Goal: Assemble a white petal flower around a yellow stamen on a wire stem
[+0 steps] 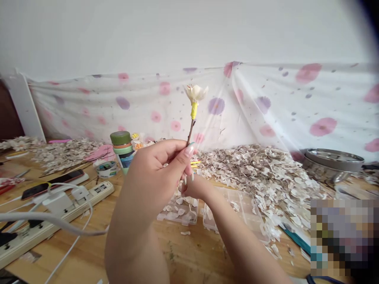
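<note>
My left hand (166,169) is raised in the middle of the view, with thumb and fingers pinched on the thin brown stem of a flower (196,93). The flower stands upright, its pale cream petals spread at the top. Bright yellow wrapping (194,111) covers the upper stem just beneath the petals. Behind and below is my right hand (192,186), low over a clear plastic compartment box (177,217) that has loose petals in it. My left hand hides most of the right fingers, so I cannot tell what they hold.
A large heap of dry, pale petals (254,169) covers the back right, beside stacked metal bowls (333,161). A power strip (74,209) with chargers and cables, a phone (53,184), a tape roll (106,169) and a green-lidded container (121,144) are at left. Patterned plastic sheeting (142,102) hangs behind.
</note>
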`<state>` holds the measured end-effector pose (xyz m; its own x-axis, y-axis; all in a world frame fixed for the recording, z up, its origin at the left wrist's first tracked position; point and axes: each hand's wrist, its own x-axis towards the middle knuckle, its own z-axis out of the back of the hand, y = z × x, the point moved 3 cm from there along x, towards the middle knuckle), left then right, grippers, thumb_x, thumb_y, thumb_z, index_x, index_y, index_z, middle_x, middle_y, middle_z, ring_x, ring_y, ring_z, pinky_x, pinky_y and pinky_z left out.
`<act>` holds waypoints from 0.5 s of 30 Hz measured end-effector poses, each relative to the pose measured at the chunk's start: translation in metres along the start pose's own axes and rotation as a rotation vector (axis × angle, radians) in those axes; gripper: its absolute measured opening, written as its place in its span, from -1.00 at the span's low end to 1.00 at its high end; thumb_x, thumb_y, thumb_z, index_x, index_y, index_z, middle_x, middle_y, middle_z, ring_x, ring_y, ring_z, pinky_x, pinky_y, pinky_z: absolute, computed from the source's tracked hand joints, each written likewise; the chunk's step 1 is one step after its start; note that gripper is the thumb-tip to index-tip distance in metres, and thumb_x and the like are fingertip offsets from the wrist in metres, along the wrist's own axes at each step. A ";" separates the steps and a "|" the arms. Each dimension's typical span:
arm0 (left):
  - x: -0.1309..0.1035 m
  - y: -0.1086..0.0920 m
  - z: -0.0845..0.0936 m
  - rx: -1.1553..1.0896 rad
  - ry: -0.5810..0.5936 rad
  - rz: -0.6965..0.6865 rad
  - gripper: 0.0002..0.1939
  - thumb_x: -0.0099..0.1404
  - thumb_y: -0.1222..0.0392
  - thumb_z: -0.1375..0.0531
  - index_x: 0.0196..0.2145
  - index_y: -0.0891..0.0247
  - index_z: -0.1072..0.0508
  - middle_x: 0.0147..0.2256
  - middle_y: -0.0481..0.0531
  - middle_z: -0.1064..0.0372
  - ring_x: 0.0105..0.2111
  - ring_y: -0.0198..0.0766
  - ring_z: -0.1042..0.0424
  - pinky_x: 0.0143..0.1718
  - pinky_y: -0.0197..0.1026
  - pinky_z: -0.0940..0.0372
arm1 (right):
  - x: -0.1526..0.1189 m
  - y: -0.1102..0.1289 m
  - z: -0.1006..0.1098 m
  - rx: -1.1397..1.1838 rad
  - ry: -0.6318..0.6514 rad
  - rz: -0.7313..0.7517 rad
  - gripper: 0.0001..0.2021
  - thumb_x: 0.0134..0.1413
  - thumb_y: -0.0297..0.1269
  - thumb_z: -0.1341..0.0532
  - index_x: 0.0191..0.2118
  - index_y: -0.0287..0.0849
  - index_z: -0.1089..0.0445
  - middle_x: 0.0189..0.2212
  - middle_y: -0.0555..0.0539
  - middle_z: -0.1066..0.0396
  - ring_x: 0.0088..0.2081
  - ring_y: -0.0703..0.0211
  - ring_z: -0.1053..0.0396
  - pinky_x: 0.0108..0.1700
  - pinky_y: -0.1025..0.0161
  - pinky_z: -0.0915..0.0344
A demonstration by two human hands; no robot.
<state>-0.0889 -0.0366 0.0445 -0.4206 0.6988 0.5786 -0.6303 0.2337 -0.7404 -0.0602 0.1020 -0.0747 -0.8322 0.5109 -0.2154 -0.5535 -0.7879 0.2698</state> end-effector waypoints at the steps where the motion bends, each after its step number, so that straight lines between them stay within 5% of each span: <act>1: 0.000 -0.001 -0.002 0.014 0.010 0.002 -0.66 0.29 0.05 -0.20 -0.61 0.19 -0.41 -0.60 -0.10 -0.34 -0.47 -0.32 -0.36 -0.52 -0.34 -0.18 | 0.002 -0.001 -0.003 -0.012 0.054 0.037 -0.71 0.28 -0.19 -0.22 0.05 -0.20 -0.38 0.02 -0.14 -0.41 -0.04 0.05 -0.44 -0.03 0.01 -0.45; 6: -0.001 -0.004 -0.007 0.082 0.021 0.029 -0.65 0.29 0.04 -0.18 -0.62 0.18 -0.39 -0.59 -0.08 -0.33 -0.51 -0.32 -0.32 -0.58 -0.31 -0.10 | 0.009 0.001 -0.023 -0.028 0.275 0.220 -0.74 0.27 -0.21 -0.24 0.01 -0.20 -0.41 -0.02 -0.12 -0.45 -0.07 0.07 -0.46 -0.06 0.05 -0.46; 15: -0.005 -0.007 -0.003 0.169 -0.007 0.018 -0.64 0.28 0.03 -0.17 -0.64 0.15 -0.40 -0.57 -0.03 -0.38 -0.44 -0.22 -0.40 -0.57 -0.27 -0.12 | 0.011 -0.002 -0.028 -0.160 0.384 0.252 -0.74 0.26 -0.22 -0.24 -0.01 -0.23 -0.41 -0.04 -0.12 -0.45 -0.08 0.07 -0.46 -0.06 0.04 -0.46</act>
<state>-0.0805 -0.0392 0.0455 -0.4366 0.6969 0.5689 -0.7236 0.1038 -0.6824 -0.0676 0.0999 -0.1036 -0.8509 0.1573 -0.5012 -0.2994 -0.9292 0.2166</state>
